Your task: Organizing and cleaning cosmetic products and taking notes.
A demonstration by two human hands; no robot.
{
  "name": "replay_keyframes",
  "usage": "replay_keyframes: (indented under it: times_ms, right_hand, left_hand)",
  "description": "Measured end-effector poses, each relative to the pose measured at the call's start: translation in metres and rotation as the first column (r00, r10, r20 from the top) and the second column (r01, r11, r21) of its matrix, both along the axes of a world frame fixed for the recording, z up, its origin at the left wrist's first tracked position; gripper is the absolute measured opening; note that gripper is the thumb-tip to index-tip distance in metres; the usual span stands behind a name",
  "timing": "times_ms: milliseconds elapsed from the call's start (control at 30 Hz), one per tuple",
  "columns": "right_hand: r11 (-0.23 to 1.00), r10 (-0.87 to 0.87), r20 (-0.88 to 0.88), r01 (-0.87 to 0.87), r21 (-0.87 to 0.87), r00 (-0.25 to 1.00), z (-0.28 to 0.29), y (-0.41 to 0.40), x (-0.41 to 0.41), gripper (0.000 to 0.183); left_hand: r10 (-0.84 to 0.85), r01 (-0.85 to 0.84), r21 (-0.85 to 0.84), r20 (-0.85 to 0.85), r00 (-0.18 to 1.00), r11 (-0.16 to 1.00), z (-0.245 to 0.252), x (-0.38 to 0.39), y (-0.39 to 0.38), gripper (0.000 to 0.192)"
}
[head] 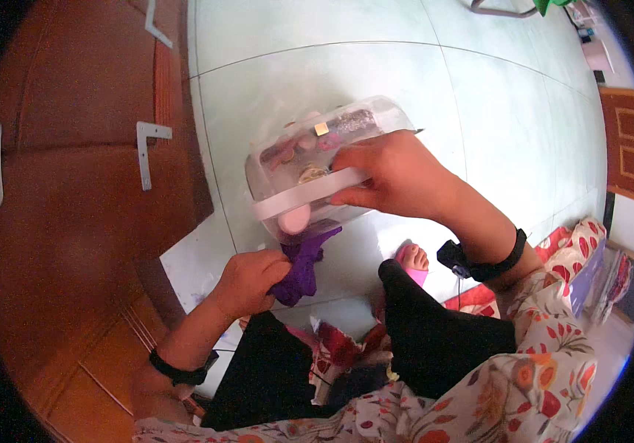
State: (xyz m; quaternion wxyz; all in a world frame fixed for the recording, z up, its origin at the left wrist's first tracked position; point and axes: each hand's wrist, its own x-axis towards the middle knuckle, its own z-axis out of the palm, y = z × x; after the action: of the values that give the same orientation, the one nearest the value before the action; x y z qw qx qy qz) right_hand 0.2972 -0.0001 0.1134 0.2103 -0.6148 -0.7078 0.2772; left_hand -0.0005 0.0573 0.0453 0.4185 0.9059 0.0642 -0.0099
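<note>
My right hand (pixel 403 177) grips the white carrying handle (pixel 303 195) of a clear plastic box (pixel 392 113). Several small items show through its wall, among them a pink rounded item (pixel 295 219) by the near end and a gold-coloured round piece (pixel 312 175). In my left hand (pixel 250 281) is a bunched purple cloth (pixel 301 274), its upper tip close to the box's near side. I cannot tell whether the cloth touches the box. My right fingertips are partly hidden behind the handle.
Brown wooden furniture (pixel 73 221) with metal brackets (pixel 145 155) stands along the left. Pale floor tiles (pixel 317 61) stretch ahead. Red-and-white patterned fabric (pixel 574 249) lies at the right beside stacked items (pixel 607 282). A foot in a pink sandal (pixel 416 266) is below the box.
</note>
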Motion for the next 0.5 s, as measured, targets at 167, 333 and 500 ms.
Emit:
replay_keyframes:
  times_ms: [167,333,500]
  right_hand:
    - [0.981,0.006,0.146,0.023,-0.195,0.989,0.007,0.014,-0.017,0.035]
    - [0.983,-0.067,0.097,0.083,-0.166,0.993,0.006,0.027,-0.012,0.023]
    - [0.960,-0.048,0.125,0.080,-0.268,0.991,0.010,0.009,-0.021,0.025]
  left_hand:
    - [0.089,-0.090,-0.027,-0.024,0.996,0.996,0.026,0.004,0.001,0.044]
    - [0.261,-0.270,-0.123,-0.084,0.962,0.955,0.076,0.013,-0.002,0.039]
    - [0.479,-0.538,-0.223,-0.268,0.836,0.813,0.120,0.010,-0.031,0.036]
